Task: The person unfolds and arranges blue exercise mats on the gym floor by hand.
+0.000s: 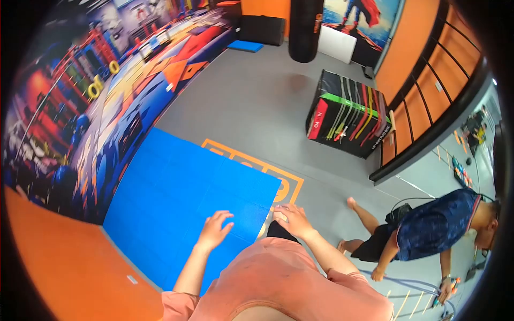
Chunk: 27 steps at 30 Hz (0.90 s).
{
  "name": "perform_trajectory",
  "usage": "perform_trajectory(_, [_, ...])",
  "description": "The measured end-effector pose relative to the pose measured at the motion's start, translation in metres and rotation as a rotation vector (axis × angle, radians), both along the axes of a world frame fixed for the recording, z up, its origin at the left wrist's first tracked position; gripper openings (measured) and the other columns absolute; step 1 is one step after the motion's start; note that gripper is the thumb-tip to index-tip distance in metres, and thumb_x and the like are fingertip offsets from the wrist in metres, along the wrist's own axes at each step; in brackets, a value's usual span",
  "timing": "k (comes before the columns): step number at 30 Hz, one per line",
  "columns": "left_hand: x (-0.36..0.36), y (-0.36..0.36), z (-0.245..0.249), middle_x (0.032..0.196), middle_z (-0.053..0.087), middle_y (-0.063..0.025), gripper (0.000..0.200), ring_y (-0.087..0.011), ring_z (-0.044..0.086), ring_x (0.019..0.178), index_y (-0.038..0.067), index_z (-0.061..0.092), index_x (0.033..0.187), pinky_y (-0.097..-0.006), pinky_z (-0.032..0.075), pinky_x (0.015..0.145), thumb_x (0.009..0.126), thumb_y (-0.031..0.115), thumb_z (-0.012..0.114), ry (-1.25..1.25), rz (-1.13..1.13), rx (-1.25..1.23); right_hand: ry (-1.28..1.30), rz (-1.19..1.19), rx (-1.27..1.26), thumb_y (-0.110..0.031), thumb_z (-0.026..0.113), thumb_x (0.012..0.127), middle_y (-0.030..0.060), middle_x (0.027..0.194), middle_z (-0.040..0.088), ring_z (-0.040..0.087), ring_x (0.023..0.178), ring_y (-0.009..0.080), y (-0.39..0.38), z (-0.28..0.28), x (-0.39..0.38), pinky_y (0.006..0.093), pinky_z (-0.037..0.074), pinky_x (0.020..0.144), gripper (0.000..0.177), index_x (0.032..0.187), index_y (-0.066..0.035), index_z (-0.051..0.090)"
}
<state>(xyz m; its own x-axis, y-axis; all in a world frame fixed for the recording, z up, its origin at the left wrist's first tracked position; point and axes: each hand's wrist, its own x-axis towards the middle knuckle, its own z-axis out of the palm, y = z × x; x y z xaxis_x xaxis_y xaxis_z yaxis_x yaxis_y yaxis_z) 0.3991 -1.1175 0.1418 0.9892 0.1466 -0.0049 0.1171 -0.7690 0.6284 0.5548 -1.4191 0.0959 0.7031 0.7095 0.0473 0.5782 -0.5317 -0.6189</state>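
Observation:
My left hand [216,230] hangs over the blue floor mat [176,187], empty, its fingers loosely apart. Farther right, my right hand [294,220] is also empty, with the fingers bent a little and spread. It overlaps my black-clad leg [281,232] in this view, close to the mat's right edge. The salmon-coloured shirt [262,278] I wear fills the bottom of the view, and its sleeves end above both bare forearms.
To the right, a person in a dark blue shirt [436,224] bends over with bluish bands [407,282] in hand. A black box draped with coloured bands [350,115] stands ahead, near a hanging punching bag [305,32]. Wall bars [420,88] rise at right; a mural wall [123,91] runs along the left.

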Motion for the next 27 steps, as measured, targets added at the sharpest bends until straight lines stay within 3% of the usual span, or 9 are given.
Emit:
perform_trajectory(3, [0.075, 0.017, 0.027, 0.132, 0.062, -0.0123, 0.032, -0.0314, 0.057, 0.124, 0.012, 0.066, 0.121, -0.0442, 0.043, 0.102, 0.092, 0.025, 0.069, -0.056, -0.062, 0.128, -0.171, -0.031, 0.002, -0.030, 0.068, 0.092, 0.0122, 0.135, 0.057, 0.050, 0.130, 0.0332, 0.012, 0.036, 0.044, 0.0513, 0.034, 0.108, 0.040, 0.130, -0.017, 0.063])
perform_trajectory(7, [0.159, 0.019, 0.055, 0.130, 0.062, -0.0125, 0.032, -0.0312, 0.058, 0.123, 0.010, 0.067, 0.121, -0.0443, 0.043, 0.101, 0.091, 0.022, 0.070, -0.146, -0.015, 0.165, -0.214, -0.088, 0.032, -0.031, 0.069, 0.093, 0.0132, 0.137, 0.056, 0.049, 0.132, 0.0352, 0.017, 0.073, 0.130, 0.0515, 0.035, 0.108, 0.041, 0.131, -0.018, 0.061])
perform_trajectory(10, [0.213, 0.017, 0.051, 0.129, 0.063, -0.0130, 0.032, -0.0315, 0.058, 0.121, 0.009, 0.067, 0.120, -0.0440, 0.044, 0.101, 0.091, 0.022, 0.070, -0.133, 0.028, 0.100, -0.200, -0.103, -0.013, -0.034, 0.067, 0.095, 0.0165, 0.140, 0.054, 0.046, 0.136, 0.0359, 0.016, 0.097, 0.206, 0.0527, 0.034, 0.111, 0.042, 0.132, -0.015, 0.060])
perform_trajectory(18, [0.332, 0.012, 0.035, 0.125, 0.065, -0.0136, 0.032, -0.0327, 0.060, 0.118, 0.007, 0.068, 0.120, -0.0430, 0.045, 0.099, 0.091, 0.021, 0.070, -0.022, 0.008, -0.044, -0.180, -0.115, 0.023, -0.031, 0.068, 0.094, 0.0164, 0.130, 0.060, 0.052, 0.127, 0.0347, 0.033, 0.126, 0.347, 0.0487, 0.039, 0.106, 0.040, 0.128, -0.011, 0.062])
perform_trajectory(27, [0.462, 0.088, 0.016, 0.120, 0.067, -0.0139, 0.031, -0.0329, 0.063, 0.112, 0.006, 0.068, 0.119, -0.0420, 0.048, 0.094, 0.092, 0.021, 0.069, 0.115, 0.046, -0.188, -0.110, 0.040, 0.081, -0.025, 0.070, 0.093, 0.0139, 0.128, 0.060, 0.054, 0.124, 0.0327, 0.114, 0.143, 0.503, 0.0453, 0.040, 0.106, 0.036, 0.126, -0.012, 0.063])
